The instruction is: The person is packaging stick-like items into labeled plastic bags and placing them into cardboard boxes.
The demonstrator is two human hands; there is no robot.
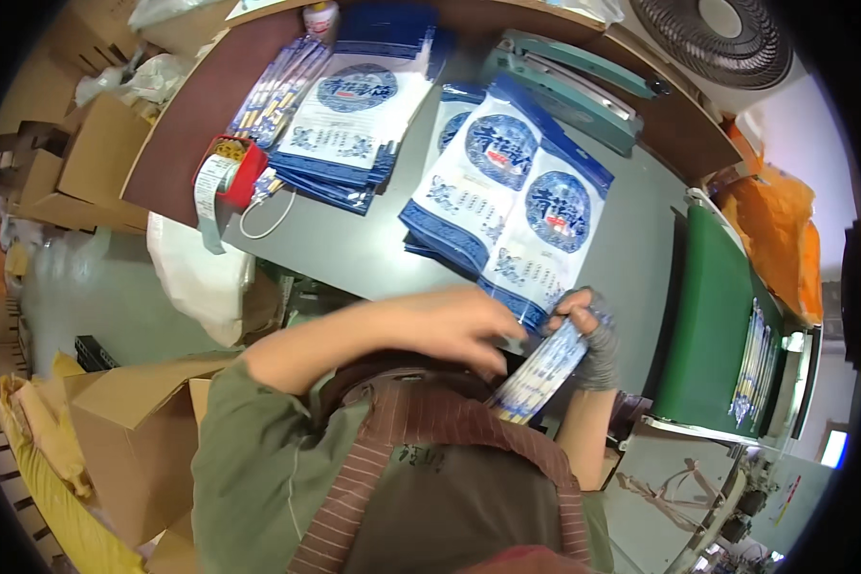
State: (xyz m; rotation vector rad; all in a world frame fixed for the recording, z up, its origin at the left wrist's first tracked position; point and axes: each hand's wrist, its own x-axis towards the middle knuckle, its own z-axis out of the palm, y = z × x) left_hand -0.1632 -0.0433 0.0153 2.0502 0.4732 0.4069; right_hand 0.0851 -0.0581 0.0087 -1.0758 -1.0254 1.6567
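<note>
My right hand (595,337), in a grey fingerless glove, grips a bundle of slim blue-and-white packets (543,375) that look like wrapped chopsticks. The bundle slants down toward my apron, its yellowish ends lowest. Beside it, my left hand (461,330) is bare and slightly blurred; its fingers are apart and nothing shows in them. Just beyond both hands, printed blue-and-white plastic bags (557,206) lie flat and overlapping on the grey table (340,251). A taller stack of the same bags (349,110) lies farther left.
Loose slim packets (279,88) lie at the table's left, near a red tape dispenser (242,177). A teal bag sealer (569,91) stands at the back. To the right is a green conveyor belt (703,316) carrying packets. Cardboard boxes (129,440) stand at left; a fan (717,38) is far right.
</note>
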